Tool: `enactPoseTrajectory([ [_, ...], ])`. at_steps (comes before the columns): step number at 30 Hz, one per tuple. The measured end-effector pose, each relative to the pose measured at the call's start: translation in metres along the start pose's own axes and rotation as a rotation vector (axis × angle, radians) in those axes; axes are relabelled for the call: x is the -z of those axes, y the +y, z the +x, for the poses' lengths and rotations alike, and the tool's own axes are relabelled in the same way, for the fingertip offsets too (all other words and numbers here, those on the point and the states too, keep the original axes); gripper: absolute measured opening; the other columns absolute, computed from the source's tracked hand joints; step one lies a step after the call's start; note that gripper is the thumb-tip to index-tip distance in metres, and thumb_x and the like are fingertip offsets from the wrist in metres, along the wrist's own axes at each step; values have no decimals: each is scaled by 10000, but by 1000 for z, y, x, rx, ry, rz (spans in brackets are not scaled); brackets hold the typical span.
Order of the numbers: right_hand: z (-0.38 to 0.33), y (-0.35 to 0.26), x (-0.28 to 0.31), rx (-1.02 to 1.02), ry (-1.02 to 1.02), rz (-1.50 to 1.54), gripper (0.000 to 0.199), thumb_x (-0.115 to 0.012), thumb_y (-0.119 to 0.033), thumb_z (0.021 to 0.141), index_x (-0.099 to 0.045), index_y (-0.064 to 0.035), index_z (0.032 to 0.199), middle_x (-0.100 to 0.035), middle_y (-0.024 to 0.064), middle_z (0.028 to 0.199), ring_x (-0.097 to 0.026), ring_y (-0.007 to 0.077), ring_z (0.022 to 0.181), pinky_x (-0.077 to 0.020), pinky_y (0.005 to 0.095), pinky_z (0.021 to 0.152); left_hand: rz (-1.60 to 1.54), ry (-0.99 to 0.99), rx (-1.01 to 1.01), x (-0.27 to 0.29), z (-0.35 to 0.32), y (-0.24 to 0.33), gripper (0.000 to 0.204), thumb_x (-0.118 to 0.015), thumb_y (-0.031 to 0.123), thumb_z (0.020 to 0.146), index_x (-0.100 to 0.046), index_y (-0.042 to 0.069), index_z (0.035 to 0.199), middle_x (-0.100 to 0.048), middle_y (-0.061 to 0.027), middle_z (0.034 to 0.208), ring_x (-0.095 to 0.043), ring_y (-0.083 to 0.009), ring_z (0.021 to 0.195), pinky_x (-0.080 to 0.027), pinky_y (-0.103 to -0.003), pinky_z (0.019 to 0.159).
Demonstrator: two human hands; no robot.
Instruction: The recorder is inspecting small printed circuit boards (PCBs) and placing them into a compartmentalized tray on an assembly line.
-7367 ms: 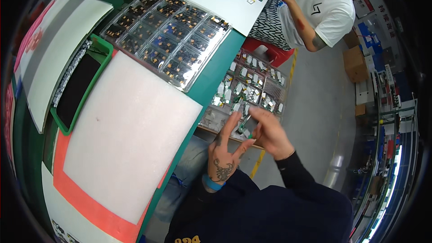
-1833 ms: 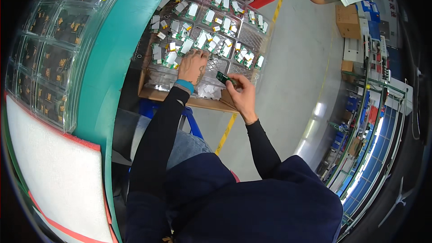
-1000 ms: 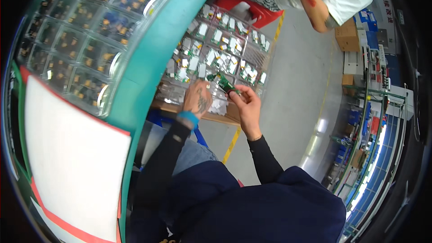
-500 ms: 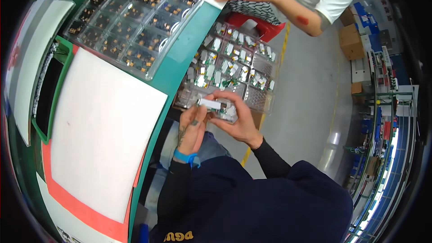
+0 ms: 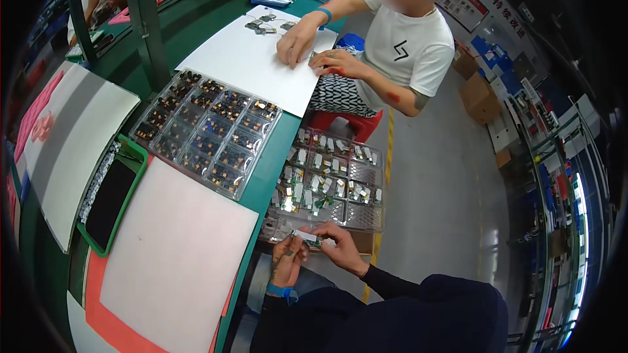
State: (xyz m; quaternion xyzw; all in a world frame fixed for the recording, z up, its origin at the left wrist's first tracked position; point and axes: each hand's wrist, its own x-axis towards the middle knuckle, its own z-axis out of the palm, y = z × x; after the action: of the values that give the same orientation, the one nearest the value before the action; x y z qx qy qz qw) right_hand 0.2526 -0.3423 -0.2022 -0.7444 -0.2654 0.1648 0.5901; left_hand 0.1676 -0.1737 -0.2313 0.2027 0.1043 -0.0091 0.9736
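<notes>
A small white block on a green circuit board (image 5: 305, 236) is held up between my two hands. My left hand (image 5: 286, 261) is closed, pinching its left end between thumb and fingers. My right hand (image 5: 341, 248) has its thumb and fingertips at the right end of the same piece. Just beyond my hands is a clear compartment tray (image 5: 364, 214) of similar white-and-green circuit boards (image 5: 320, 185). Part of the near compartments is hidden behind my fingers.
On the green bench (image 5: 267, 163) stand a clear tray of small black-and-copper parts (image 5: 216, 127), a white sheet (image 5: 176, 242) and a green-rimmed bin (image 5: 134, 157). A co-worker (image 5: 405, 46) on a red stool (image 5: 343, 122) reaches over another white sheet (image 5: 229, 49). Shelving (image 5: 556, 176) lines the right.
The view has tilted up, so my hands and the trays appear lower and more of the co-worker shows. Both my hands still hold the circuit board.
</notes>
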Motion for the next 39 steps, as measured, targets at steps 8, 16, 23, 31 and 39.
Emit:
enactPoseTrajectory([
  [8,-12,-26,1,-574,-156,451,189,-664,-123,1002,-723,-20,1150,-697,17,938,-647,126,845,-535,250,768,28,118,-85,-2,6,3,368,-648,152,1033,-572,-3,1359,-674,-94,908,-641,-136,780,-535,-235,642],
  [16,-16,6,1,-537,230,228,198,-660,-143,1018,-701,-12,1161,-683,32,899,-642,118,760,-534,241,730,455,159,-219,-24,5,-3,423,-633,39,995,-524,30,1403,-679,-110,991,-673,-149,830,-587,-254,737],
  [23,-10,-12,-14,-398,378,303,196,-670,-136,1014,-692,-20,1171,-672,24,884,-636,104,785,-515,235,715,703,104,-168,-24,1,-6,385,-612,46,1002,-541,23,1380,-688,-146,1077,-700,-186,900,-595,-275,784],
  [31,10,-16,24,-384,132,397,176,-686,-124,1002,-715,-31,1148,-671,14,898,-612,99,799,-484,227,746,168,1,96,-12,1,17,396,-653,168,1027,-540,-19,1358,-693,-176,1142,-722,-234,969,-591,-302,867],
  [39,39,-21,30,100,-339,17,145,-718,-119,973,-756,-19,1071,-670,21,856,-595,118,753,-471,213,756,150,-115,427,-2,-6,17,509,-642,311,1046,-515,-39,1394,-683,-204,1162,-723,-327,1055,-578,-372,963],
])
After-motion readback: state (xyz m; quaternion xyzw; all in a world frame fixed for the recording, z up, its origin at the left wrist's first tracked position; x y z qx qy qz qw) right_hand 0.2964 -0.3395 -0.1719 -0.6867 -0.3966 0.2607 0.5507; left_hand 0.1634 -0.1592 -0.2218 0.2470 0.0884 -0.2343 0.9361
